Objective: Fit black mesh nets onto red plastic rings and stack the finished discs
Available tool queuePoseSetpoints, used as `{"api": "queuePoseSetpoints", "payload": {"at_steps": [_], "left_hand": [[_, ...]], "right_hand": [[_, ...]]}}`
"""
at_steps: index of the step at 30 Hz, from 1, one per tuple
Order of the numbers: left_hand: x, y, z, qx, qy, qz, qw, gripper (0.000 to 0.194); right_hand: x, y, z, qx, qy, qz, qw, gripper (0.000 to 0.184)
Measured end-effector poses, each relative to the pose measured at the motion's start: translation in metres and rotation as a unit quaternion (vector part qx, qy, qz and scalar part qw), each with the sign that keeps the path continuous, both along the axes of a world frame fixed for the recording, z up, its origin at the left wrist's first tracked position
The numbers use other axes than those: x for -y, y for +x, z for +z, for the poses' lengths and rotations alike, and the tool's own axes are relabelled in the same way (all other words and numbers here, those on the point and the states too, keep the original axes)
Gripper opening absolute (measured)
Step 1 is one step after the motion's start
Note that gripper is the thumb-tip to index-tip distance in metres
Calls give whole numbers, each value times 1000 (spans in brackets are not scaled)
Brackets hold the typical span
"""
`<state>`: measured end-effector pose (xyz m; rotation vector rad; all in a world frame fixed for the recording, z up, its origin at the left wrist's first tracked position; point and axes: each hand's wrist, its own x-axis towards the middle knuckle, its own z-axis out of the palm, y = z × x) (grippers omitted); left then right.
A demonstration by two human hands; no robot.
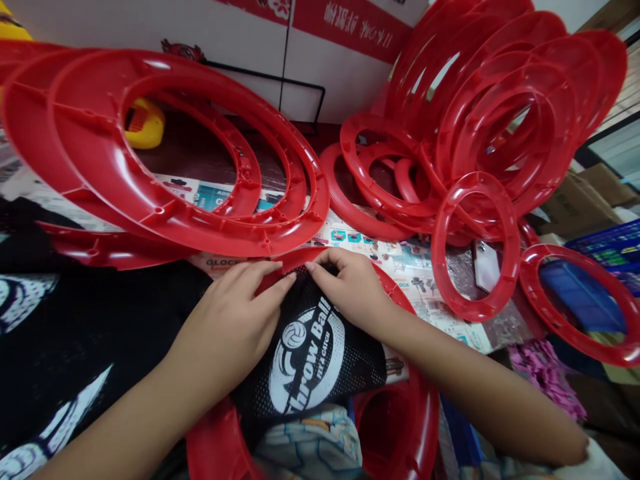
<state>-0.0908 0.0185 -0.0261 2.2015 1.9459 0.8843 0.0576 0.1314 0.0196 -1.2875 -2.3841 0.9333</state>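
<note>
A black mesh net [320, 353] with a white "Throw Ball" print hangs across a large red plastic ring [423, 407] in front of me. My left hand [240, 313] pinches the net's top edge against the ring's far rim. Close beside it, my right hand [347, 283] grips the same edge, thumb and fingertip pressed together at the rim. The fingertips of both hands almost meet. Below the net, patterned cloth [310, 443] shows through the ring's opening.
Several large red rings [200, 227] lean at the left, and more rings [500, 87] are heaped at the right. Black printed fabric [125, 313] lies by my left arm. Behind stands a white and red carton [250, 40]. A blue basket [607, 247] and pink strips [543, 373] are at the right.
</note>
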Motion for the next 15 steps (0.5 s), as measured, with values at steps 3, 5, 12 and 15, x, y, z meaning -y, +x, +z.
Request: {"api": "queuePoseSetpoints", "payload": {"at_steps": [3,5,12,15], "left_hand": [[0,1,0,-11,-7,3,1000,39],[0,1,0,-19,-11,6,1000,39],[-1,2,0,-26,-18,10,999,40],[-1,3,0,-25,-22,13,999,40]], "right_hand": [[0,-1,-1,20,25,2,999,18],[1,-2,-1,42,46,7,998,17],[1,-1,-2,139,141,66,978,22],[1,-1,-2,157,166,76,971,24]]}}
